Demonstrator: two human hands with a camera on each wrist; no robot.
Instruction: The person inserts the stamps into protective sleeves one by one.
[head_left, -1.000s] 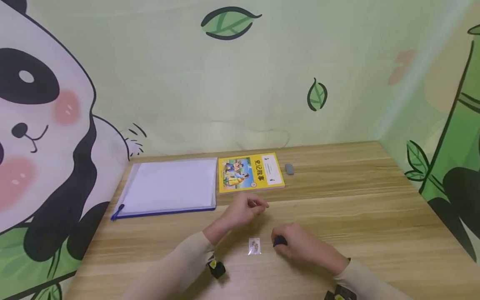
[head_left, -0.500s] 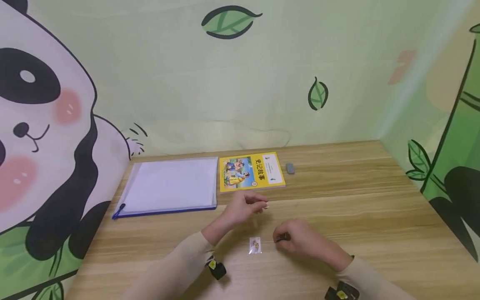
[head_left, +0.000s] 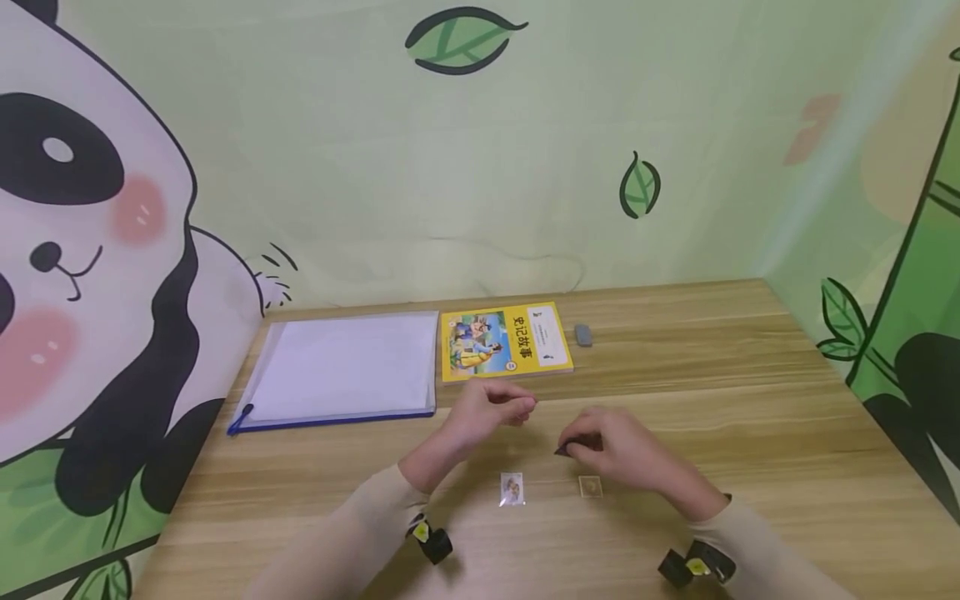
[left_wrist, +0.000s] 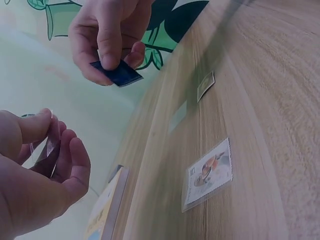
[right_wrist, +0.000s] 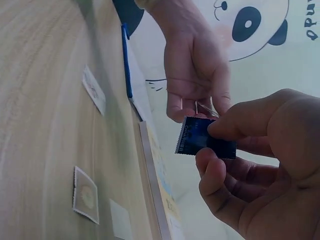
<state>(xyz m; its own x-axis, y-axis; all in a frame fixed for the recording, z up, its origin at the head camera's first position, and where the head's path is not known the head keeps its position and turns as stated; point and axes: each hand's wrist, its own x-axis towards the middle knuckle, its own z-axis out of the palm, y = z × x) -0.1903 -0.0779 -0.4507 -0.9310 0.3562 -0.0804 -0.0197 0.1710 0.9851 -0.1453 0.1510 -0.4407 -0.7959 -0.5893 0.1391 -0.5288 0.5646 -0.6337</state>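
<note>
My right hand [head_left: 618, 446] pinches a dark blue postage stamp [right_wrist: 197, 136] with toothed edges, held above the table between thumb and fingers. Facing it, my left hand [head_left: 483, 417] holds a small clear plastic sleeve [left_wrist: 49, 150] between thumb and curled fingers; in the head view the sleeve is hardly visible. On the table between my forearms lies a stamp in a clear sleeve [head_left: 512, 489], with a reddish-brown picture. A pale beige stamp [head_left: 590, 487] lies flat below my right hand. Beside it in the left wrist view is a pale translucent rectangle [left_wrist: 178, 117].
Behind my left hand lies a yellow book [head_left: 506, 342] with an illustrated cover. Left of it is a clear zip folder [head_left: 345, 367] with white sheets and a blue edge. A small grey block [head_left: 582, 335] sits right of the book. A panda-printed wall backs the table.
My right hand has moved away from me and slightly right, raising the dark blue stamp. The beige stamp beneath has come into view. My left hand has barely moved.
</note>
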